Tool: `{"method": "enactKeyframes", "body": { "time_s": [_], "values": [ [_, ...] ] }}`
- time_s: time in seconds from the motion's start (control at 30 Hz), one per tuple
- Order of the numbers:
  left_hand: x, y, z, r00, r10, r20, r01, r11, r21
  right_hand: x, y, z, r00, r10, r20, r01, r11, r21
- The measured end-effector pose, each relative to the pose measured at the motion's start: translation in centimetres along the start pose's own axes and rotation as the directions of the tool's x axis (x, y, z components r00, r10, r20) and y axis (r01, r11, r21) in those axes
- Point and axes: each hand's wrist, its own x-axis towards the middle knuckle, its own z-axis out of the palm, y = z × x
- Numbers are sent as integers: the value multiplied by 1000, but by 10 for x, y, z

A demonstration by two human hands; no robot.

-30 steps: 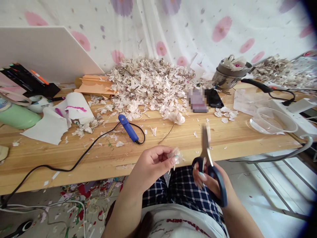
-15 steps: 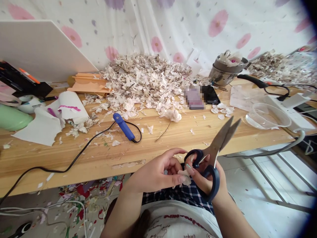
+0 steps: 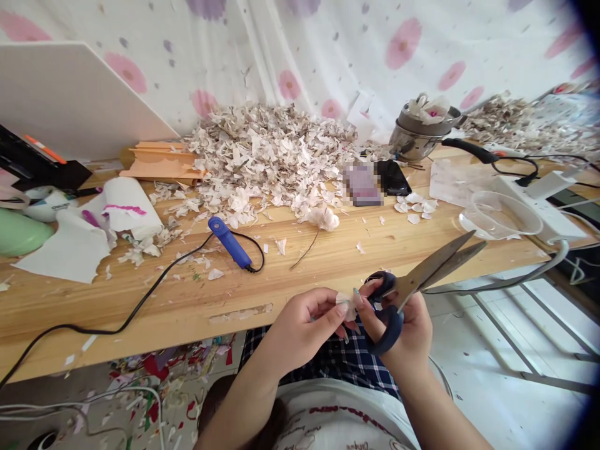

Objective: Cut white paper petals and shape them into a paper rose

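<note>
My left hand (image 3: 307, 325) is closed, pinching a small whitish petal-like piece (image 3: 345, 305) between thumb and fingers, just off the table's front edge. My right hand (image 3: 405, 331) has dark blue-handled scissors (image 3: 415, 278) hooked on it, their blades slightly apart and pointing up to the right. The thumb and a finger of that hand also reach the whitish piece. Part of the piece is hidden by my fingers. Beyond my hands lies a white flower (image 3: 323, 219) on a thin stem, on the wooden table (image 3: 187, 312).
A large heap of whitish scraps (image 3: 272, 156) covers the table's back. A blue handheld tool (image 3: 229, 244) with a black cord lies left of the flower. Toward the right are loose petals (image 3: 414, 206), a clear plastic bowl (image 3: 501, 215), a power strip (image 3: 544, 203) and a metal pot (image 3: 417, 140).
The scissors have swung down to the right, from pointing steeply up. My hands have shifted slightly, fingers still together around the whitish piece. The camera view has moved a little.
</note>
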Motion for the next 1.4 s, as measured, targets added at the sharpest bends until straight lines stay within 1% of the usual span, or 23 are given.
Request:
{"method": "enactKeyframes", "body": {
  "time_s": [0.07, 0.2, 0.33, 0.37, 0.43, 0.5, 0.53, 0.57, 0.67, 0.77, 0.83, 0.9, 0.97, 1.03, 1.23, 1.3, 1.4],
  "values": [
    [-2, 1, 1, 999, 37, -37, -36, 999, 27, -1, -2, 1, 999, -11, -32, 11, 1000, 18],
    [-7, 4, 1, 989, 124, -84, -107, 976, 188, -4, 0, 4, 999, -18, -39, 21, 997, 74],
    [-9, 5, 3, 974, 188, -130, -141, 941, 308, -10, 3, 8, 996, -26, -88, 36, 994, 106],
    [-9, 5, 4, 964, 219, -152, -155, 924, 349, -11, 3, 9, 994, -38, -101, 49, 993, 107],
    [-9, 5, 5, 928, 317, -197, -198, 865, 461, -13, 2, 11, 993, -58, -102, 67, 993, 96],
    [-10, 5, 5, 884, 419, -207, -242, 789, 564, -15, 1, 11, 995, -77, -56, 81, 993, 90],
    [-10, 6, 5, 870, 451, -200, -257, 761, 596, -16, 0, 11, 997, -80, -25, 82, 992, 101],
    [-11, 6, 4, 865, 463, -192, -264, 746, 611, -16, 0, 10, 997, -73, 3, 73, 990, 121],
    [-12, 7, -1, 878, 435, -202, -249, 773, 583, -16, 0, 7, 999, -29, 42, 20, 981, 191],
    [-12, 7, -6, 899, 371, -232, -206, 827, 524, -12, 0, 3, 996, 59, 63, -70, 978, 195],
    [-12, 7, -8, 909, 337, -246, -180, 849, 497, -10, 0, 1, 985, 133, 112, -153, 970, 191],
    [-12, 7, -9, 915, 321, -246, -169, 856, 489, -8, 0, 1, 971, 167, 171, -198, 963, 184],
    [-11, 7, -10, 921, 311, -237, -166, 860, 482, -7, 0, 2, 967, 150, 204, -184, 970, 160],
    [-11, 7, -11, 929, 291, -230, -162, 876, 455, -6, 0, 3, 974, 110, 198, -139, 981, 138],
    [-10, 2, -12, 957, 182, -227, -122, 959, 256, -6, 3, 5, 987, 42, 153, -54, 996, 70],
    [-9, 1, -10, 958, 167, -235, -120, 972, 201, -6, 3, 5, 988, 22, 150, -31, 998, 52],
    [-7, -1, -6, 946, 172, -275, -130, 977, 166, -7, 4, 5, 986, 3, 167, -11, 999, 48]
  ]
}}
